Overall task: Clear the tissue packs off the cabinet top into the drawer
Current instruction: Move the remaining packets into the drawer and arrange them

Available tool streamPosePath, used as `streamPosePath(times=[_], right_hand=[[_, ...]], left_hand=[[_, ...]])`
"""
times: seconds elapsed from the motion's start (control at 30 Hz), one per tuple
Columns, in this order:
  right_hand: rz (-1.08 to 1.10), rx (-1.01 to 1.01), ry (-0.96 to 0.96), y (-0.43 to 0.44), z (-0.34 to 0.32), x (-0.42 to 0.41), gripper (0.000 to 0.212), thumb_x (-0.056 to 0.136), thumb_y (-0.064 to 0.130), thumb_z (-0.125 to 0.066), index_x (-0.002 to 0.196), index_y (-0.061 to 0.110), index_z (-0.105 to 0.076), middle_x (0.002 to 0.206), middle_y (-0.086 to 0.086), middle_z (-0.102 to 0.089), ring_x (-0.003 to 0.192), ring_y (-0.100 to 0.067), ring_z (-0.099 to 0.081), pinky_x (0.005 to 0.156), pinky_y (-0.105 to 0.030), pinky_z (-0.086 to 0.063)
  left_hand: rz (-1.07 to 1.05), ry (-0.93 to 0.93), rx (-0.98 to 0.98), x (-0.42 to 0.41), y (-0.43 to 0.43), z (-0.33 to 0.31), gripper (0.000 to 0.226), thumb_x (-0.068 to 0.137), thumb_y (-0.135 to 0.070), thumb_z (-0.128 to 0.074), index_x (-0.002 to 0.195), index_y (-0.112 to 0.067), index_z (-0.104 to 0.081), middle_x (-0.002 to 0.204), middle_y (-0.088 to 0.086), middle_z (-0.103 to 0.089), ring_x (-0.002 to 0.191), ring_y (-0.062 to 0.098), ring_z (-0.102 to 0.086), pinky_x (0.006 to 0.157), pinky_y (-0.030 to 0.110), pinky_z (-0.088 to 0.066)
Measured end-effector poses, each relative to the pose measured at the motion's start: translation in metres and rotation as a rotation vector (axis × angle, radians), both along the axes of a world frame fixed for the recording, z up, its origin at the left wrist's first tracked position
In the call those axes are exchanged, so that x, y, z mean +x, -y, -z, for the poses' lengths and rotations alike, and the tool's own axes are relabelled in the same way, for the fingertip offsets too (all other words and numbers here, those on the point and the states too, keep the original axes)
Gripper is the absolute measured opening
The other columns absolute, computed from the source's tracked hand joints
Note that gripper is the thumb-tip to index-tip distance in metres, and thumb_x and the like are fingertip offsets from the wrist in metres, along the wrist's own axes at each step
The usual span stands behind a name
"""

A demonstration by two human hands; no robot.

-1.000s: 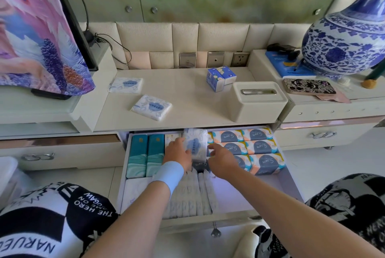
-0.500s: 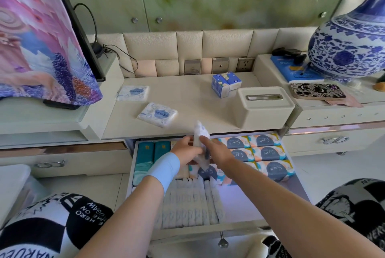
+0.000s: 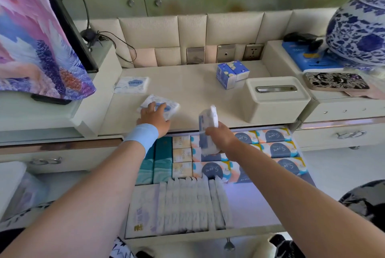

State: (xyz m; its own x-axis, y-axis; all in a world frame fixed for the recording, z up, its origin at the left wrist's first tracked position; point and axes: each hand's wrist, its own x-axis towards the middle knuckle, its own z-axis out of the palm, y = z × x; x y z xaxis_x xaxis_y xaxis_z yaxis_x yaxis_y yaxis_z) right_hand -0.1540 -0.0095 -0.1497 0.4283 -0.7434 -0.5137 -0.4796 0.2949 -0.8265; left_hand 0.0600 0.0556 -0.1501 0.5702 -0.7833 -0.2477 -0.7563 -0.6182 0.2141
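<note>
The left hand (image 3: 154, 115) is flat on a white-and-blue tissue pack (image 3: 160, 106) near the front edge of the cabinet top (image 3: 187, 89), fingers spread over it, w/ the thumb side curling at its near edge; looks like it's closing on it, but a firm grip can't be confirmed. That pack lies flat, long axis running roughly left-right and a bit skewed, straight ahead of the left arm & well left of the right one, so the left is the obvious hand for it. The right hand (image 3: 218, 136) is clamped round a second pack (image 3: 208, 128), held upright on edge above the open drawer (image 3: 245, 201), over the colourful packs at the back. A third pack (image 3: 131, 85) sits further back-left on the top, apart from both hands. Versus half a sec ago: both hands were together on the upright pack over the drawer; now the left has let go & reached up to the top, hands well apart, and the right alone has the pack.
</note>
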Motion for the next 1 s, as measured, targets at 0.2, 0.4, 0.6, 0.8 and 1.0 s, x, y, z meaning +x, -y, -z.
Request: streamPosePath(times=[0.2, 0.4, 0.6, 0.8, 1.0], right_hand=[[-0.026, -0.014, -0.083, 0.016, 0.003, -0.01, 0.04, 0.096, 0.019, -0.049, 0.136, 0.013, -0.048, 0.113, -0.014, -0.059, 0.101, -0.032, -0.058, 0.076, -0.038, -0.05], [-0.085, -0.086, -0.192, 0.019, -0.002, -0.036, 0.023, 0.089, 0.019, -0.055, 0.11, 0.015, -0.062, 0.106, -0.018, -0.065, 0.087, -0.03, -0.06, 0.075, -0.036, -0.049], [-0.128, -0.122, -0.294, 0.002, -0.004, -0.07, 0.022, 0.091, 0.02, -0.055, 0.113, 0.018, -0.057, 0.103, -0.011, -0.062, 0.083, -0.022, -0.056, 0.069, -0.031, -0.047], [-0.182, -0.191, -0.337, -0.016, -0.013, -0.096, 0.019, 0.09, 0.018, -0.053, 0.109, 0.02, -0.056, 0.103, -0.008, -0.062, 0.093, -0.027, -0.06, 0.081, -0.037, -0.052], [-0.547, -0.342, -0.686, -0.028, -0.02, -0.124, 0.028, 0.093, 0.023, -0.046, 0.114, 0.009, -0.058, 0.116, -0.012, -0.06, 0.094, -0.024, -0.056, 0.072, -0.028, -0.042]], left_hand=[[0.079, 0.009, -0.137, -0.02, 0.018, 0.022, 0.049, 0.098, -0.045, -0.042, 0.143, -0.025, -0.042, 0.144, 0.007, -0.038, 0.131, 0.033, -0.031, 0.108, 0.041, -0.034], [0.072, -0.026, -0.365, -0.055, 0.023, 0.03, 0.017, 0.091, -0.019, -0.064, 0.107, -0.017, -0.069, 0.119, 0.01, -0.051, 0.118, 0.031, -0.04, 0.097, 0.033, -0.04], [-0.132, -0.112, -0.261, -0.078, 0.017, 0.036, 0.071, 0.079, -0.026, -0.077, 0.137, -0.026, -0.035, 0.13, 0.012, -0.047, 0.122, 0.032, -0.036, 0.092, 0.038, -0.04], [-0.249, -0.398, -0.456, -0.102, 0.008, 0.021, 0.057, 0.085, -0.008, -0.063, 0.128, -0.028, -0.031, 0.11, 0.009, -0.059, 0.09, 0.032, -0.06, 0.073, 0.037, -0.051], [-0.043, -0.469, -0.218, -0.139, -0.003, -0.005, 0.061, 0.088, -0.019, -0.058, 0.143, -0.026, -0.034, 0.121, 0.002, -0.059, 0.103, 0.028, -0.057, 0.083, 0.032, -0.046]])
